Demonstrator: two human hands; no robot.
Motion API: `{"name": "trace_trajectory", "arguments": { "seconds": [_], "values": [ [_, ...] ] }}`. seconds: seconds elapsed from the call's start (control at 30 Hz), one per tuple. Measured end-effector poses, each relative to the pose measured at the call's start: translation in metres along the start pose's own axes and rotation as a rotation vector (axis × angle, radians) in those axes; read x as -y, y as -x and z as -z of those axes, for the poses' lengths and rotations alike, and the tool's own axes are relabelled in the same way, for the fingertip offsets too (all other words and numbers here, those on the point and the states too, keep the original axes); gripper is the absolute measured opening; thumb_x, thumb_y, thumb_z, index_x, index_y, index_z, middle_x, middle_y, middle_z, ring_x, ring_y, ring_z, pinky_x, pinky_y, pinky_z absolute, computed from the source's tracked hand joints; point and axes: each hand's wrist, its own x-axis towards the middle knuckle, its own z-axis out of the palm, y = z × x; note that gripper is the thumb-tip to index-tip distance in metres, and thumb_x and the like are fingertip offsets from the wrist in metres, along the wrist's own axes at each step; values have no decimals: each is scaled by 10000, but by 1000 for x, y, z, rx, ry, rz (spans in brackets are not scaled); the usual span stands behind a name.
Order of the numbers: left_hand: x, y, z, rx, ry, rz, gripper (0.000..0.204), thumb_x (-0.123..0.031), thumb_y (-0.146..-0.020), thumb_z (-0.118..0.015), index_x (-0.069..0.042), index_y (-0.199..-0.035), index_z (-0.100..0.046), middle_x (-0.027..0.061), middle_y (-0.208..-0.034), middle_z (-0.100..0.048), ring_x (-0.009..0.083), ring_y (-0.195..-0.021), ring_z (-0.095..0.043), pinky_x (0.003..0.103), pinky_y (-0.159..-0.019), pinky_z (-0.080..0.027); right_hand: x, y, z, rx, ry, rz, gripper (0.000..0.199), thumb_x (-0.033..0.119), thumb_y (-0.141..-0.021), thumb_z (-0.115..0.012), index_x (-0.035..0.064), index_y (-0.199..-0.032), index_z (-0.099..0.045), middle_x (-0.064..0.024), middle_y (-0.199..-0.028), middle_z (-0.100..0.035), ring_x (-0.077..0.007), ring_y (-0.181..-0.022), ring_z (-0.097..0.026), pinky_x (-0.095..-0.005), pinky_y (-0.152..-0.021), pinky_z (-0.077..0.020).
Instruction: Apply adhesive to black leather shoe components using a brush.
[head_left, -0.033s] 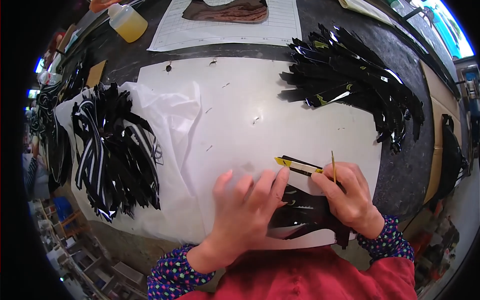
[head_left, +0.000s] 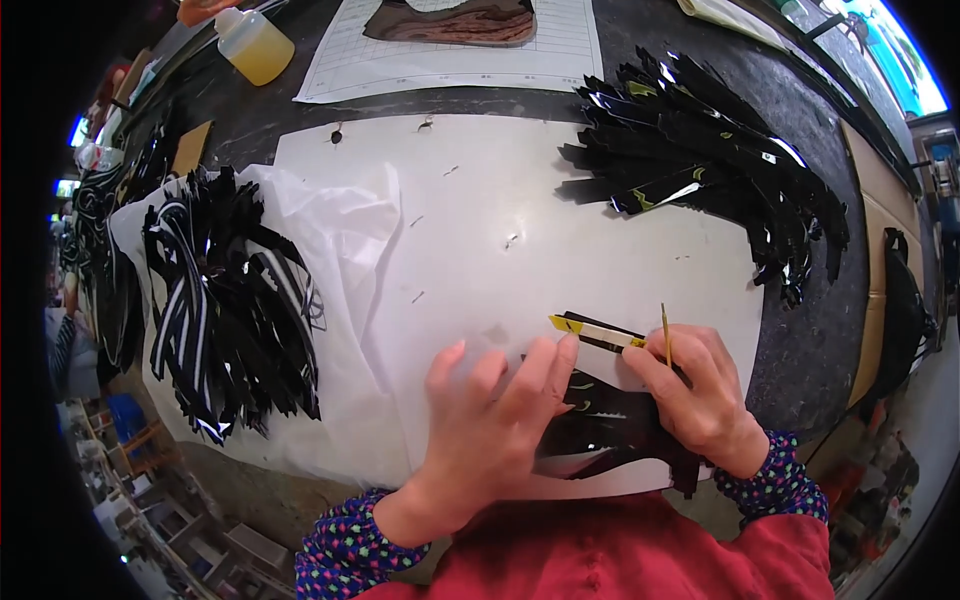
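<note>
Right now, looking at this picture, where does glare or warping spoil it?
In the head view, the bright panel at upper right glares; the lens bends the white board's near edge and the rim goes black; small glints dot the glossy dark piece by the hands; also in the head view, the left hand looks slightly soft.

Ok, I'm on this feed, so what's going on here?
A person is working barehanded over a white work surface. The left hand is spread, with a fingertip at a narrow black, pale and yellow strip. The right hand is at the strip's other end and grips a thin rod that sticks up. A dark glossy piece lies between the hands. A left bunch of black strips and a right bunch lie off to the sides.
</note>
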Motion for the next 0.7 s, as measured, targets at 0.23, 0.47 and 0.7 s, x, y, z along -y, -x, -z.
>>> {"name": "trace_trajectory", "arguments": {
  "seconds": [0.23, 0.47, 0.7],
  "values": [
    [-1, -4, 0, -19, -144, -74, 396, -188, -887, -572, -117, -1264, -672, -26, -1444, -576, 193, -996, -460, 470, -921, -354, 2, 1, 0, -21, 62, 30, 339, 13, -718, -701, -10, -1055, -692, -106, -1024, -614, -244, -937, -651, -336, -778, -514],
    [-3, -5, 3, 59, -225, -63, 386, -299, -990, -565, -206, -1357, -638, -86, -1450, -563, 139, -1034, -454, 426, -1060, -243, 1, 3, -1, -8, 39, 0, 351, 14, -713, -702, -20, -1062, -694, -122, -1102, -658, -238, -937, -655, -332, -775, -508],
    [-2, -5, 2, 14, -189, -42, 439, -254, -938, -580, -200, -1371, -628, -82, -1451, -558, 162, -1007, -438, 487, -1016, -285, 0, 5, -6, -46, 32, 5, 373, -4, -686, -702, -35, -1058, -696, -126, -1072, -677, -251, -928, -652, -342, -776, -529]
  ]
}}
